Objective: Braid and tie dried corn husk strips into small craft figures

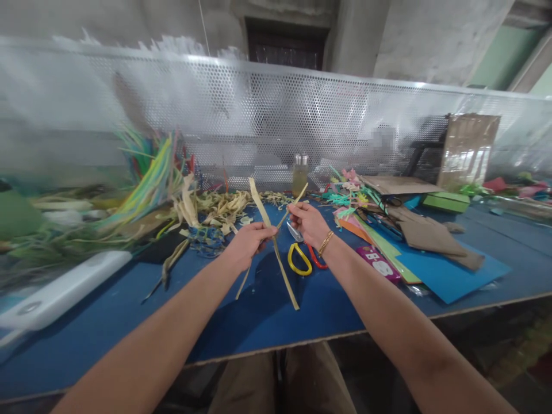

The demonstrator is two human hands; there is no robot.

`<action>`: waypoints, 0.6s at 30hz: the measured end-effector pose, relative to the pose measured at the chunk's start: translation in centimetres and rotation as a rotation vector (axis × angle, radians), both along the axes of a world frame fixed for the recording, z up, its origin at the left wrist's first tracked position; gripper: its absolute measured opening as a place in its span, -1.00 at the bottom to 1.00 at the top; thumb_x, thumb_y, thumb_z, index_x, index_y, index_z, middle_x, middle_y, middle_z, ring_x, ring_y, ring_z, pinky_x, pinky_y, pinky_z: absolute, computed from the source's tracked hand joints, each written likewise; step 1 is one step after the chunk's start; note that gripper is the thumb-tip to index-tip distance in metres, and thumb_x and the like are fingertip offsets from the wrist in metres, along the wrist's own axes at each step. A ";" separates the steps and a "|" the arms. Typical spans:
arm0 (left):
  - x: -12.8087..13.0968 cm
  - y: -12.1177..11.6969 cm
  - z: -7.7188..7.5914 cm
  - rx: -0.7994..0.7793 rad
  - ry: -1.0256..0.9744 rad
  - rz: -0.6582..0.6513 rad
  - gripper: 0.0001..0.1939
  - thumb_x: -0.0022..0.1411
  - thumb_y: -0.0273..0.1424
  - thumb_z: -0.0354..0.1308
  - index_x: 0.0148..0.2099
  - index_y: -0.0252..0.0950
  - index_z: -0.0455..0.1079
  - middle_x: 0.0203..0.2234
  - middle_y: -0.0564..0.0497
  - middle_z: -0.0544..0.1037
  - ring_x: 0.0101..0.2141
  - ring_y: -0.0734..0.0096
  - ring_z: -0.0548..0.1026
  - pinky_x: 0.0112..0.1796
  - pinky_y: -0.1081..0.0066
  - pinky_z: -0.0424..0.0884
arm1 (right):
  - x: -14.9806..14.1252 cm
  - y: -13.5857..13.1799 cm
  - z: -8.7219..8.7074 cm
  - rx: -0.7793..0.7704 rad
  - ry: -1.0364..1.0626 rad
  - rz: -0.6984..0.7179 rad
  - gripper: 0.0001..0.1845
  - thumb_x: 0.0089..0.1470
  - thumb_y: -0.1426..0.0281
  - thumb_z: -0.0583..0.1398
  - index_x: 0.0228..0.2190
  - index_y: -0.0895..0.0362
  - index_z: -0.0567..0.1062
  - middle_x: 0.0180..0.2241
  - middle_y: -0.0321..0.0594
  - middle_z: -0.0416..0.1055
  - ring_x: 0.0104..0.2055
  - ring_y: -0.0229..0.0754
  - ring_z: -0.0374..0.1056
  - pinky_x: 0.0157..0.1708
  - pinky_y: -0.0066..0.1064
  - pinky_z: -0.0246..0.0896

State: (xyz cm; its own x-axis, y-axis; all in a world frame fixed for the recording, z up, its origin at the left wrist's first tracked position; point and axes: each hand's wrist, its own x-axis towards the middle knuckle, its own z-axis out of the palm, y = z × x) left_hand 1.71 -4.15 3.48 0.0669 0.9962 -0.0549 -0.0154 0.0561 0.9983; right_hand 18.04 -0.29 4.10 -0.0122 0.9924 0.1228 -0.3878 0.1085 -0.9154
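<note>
My left hand [252, 238] is closed in a pinch around a pale dried leaf strip [284, 273], which runs from above the fingers down towards the table's front. My right hand [307, 221] pinches a thinner dried strip [301, 193] that crosses the wider one at the left fingertips. A narrow end [242, 284] hangs below my left hand. Under and beside the right hand lie scissors [303, 272] with a yellow handle loop and a red one, their blades partly hidden. Both hands are above the blue tabletop [276, 328].
Behind the hands are a heap of dried husks [226, 207] and a glass jar [301, 177]. Coloured strips [149, 184] and a long white bar [73, 290] lie left. Paper flowers [351, 192], brown cardboard [425, 230] and blue card [452, 279] lie right. A perforated metal panel [267, 115] borders the back.
</note>
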 end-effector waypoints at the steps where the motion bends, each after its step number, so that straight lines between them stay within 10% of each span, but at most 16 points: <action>1: 0.0 0.0 -0.1 -0.003 0.008 -0.005 -0.77 -0.18 -0.28 0.36 -0.49 -0.31 0.44 -0.64 0.10 0.38 -0.65 0.62 0.25 -0.60 0.53 0.12 | 0.1 0.0 0.1 0.000 0.021 -0.019 -0.68 -0.31 0.30 0.37 -0.48 0.11 0.39 -0.54 -0.38 0.38 -0.54 -0.40 0.25 -0.61 -0.57 0.07; 18: 0.2 -0.2 0.0 -0.025 0.082 -0.026 -0.73 -0.16 -0.24 0.34 -0.47 -0.33 0.42 -0.58 0.07 0.40 -0.57 0.60 0.28 -0.57 0.57 0.13 | 0.9 0.2 1.1 -0.070 0.096 -0.228 -0.97 0.00 0.50 0.15 -0.46 0.15 0.37 -0.47 -0.31 0.45 -0.59 -0.44 0.24 -0.65 -0.63 0.14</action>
State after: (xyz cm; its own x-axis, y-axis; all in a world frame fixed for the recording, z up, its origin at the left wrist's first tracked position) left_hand 1.93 -4.34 3.45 0.0867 0.9925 -0.0862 0.0683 0.0804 0.9944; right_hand 18.91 -0.10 5.18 0.2213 0.9742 0.0435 -0.4464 0.1409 -0.8837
